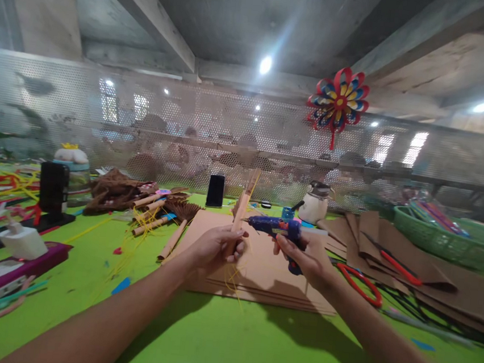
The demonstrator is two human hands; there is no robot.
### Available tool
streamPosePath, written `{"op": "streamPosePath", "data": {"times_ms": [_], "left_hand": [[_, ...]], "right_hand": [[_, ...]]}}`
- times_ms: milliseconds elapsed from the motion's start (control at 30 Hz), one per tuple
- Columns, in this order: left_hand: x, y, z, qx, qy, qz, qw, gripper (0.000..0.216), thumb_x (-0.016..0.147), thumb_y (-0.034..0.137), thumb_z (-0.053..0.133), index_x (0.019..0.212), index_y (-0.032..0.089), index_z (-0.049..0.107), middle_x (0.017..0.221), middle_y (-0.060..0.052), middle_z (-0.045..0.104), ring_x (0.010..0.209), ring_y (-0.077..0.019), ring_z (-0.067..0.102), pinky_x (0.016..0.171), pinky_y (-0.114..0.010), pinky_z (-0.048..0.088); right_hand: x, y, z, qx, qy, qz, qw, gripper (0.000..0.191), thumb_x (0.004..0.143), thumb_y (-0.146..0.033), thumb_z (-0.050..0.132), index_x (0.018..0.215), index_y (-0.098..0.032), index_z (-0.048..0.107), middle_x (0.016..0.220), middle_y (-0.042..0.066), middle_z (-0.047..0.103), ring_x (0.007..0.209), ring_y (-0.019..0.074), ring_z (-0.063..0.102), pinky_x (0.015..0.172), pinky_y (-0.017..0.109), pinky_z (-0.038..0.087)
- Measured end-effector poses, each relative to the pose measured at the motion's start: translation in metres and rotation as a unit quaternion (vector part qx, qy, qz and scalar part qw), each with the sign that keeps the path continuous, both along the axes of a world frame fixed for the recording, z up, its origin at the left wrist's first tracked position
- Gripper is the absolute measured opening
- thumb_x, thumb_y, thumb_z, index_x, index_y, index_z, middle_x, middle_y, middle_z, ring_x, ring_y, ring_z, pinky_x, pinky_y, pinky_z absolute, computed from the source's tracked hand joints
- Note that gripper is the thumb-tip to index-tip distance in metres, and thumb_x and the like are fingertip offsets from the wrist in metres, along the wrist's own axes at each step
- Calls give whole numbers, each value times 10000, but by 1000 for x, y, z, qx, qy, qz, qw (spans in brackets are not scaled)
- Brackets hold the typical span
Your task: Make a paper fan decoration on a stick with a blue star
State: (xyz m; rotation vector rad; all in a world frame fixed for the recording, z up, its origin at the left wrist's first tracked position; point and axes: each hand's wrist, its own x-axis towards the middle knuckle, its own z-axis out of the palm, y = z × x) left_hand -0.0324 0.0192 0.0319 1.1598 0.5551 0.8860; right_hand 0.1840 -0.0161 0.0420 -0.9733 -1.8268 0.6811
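Note:
My left hand (221,244) is closed around a brown paper roll (244,204) with thin yellow strands on it, held upright over the stacked cardboard sheets (258,283). In my right hand (309,259) is a blue hot glue gun (276,227), its nozzle pointing left, at or very close to the roll. Whether the nozzle touches the paper I cannot tell. Loose yellow strands (233,280) hang below my left hand. Left of the cardboard lie more paper rolls (172,240) and a folded brown paper fan (183,210).
Red-handled scissors (360,285) and brown paper sheets (463,288) lie on the right, before a green basket (454,245). A purple power strip (14,274) with a white plug is at left. A phone (215,190), a white jug (314,203) and a perforated screen (214,116) stand behind.

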Motion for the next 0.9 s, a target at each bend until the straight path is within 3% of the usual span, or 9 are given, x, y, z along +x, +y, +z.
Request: {"op": "streamPosePath", "data": {"times_ms": [900], "left_hand": [[1,-1,1,2,2,0,1000,149,782,232,530,853,106,496,604,-1,500,459,-48,407,426,-172,244]], "right_hand": [[0,-1,2,7,-4,-20,1000,383,785,-482,494,626,-136,531,538,-15,422,448,73,378,400,198,310]]}}
